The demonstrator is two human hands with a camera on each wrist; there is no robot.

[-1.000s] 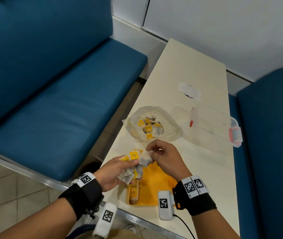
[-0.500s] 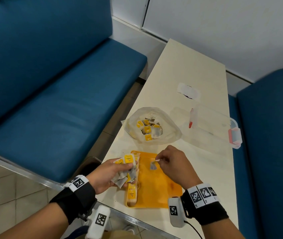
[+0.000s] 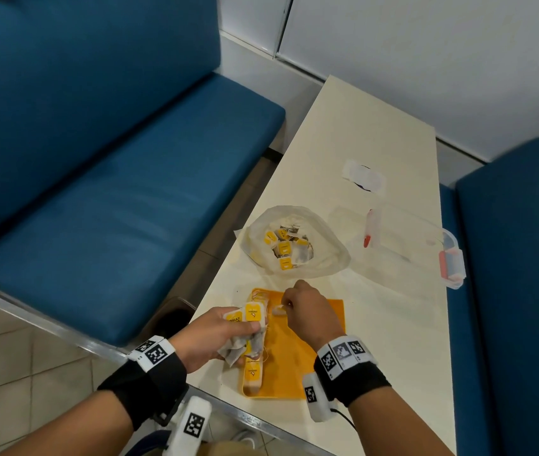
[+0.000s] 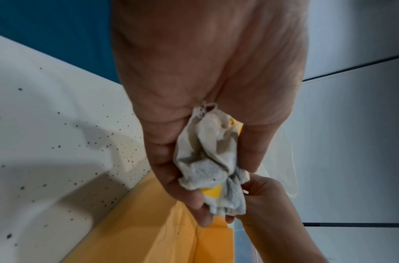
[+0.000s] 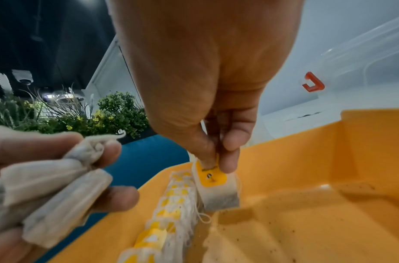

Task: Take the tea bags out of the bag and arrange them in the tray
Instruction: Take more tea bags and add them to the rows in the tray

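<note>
An orange tray [image 3: 289, 366] [image 5: 306, 169] lies at the table's near edge with a row of tea bags [image 3: 252, 375] [image 5: 171, 204] standing along its left wall. My left hand [image 3: 215, 334] [image 4: 194, 124] grips a bunch of tea bags [image 3: 245, 327] [image 4: 214, 160] beside the tray's left rim. My right hand [image 3: 307, 311] [image 5: 216, 133] pinches one tea bag [image 5: 214, 186] [image 3: 278, 311] by its yellow tag and holds it upright at the far end of the row. A clear plastic bag [image 3: 294, 241] with more tea bags sits beyond the tray.
A clear lidded box [image 3: 416, 245] with red clasps stands on the table's [image 3: 376, 324] right side; a small white wrapper [image 3: 365, 176] lies farther back. Blue benches [image 3: 113, 209] flank the narrow table. The table's near edge runs just below the tray.
My right hand took one tea bag from the left hand's bunch and lowered it into the tray by the row. The left hand dropped slightly toward the tray's left rim.
</note>
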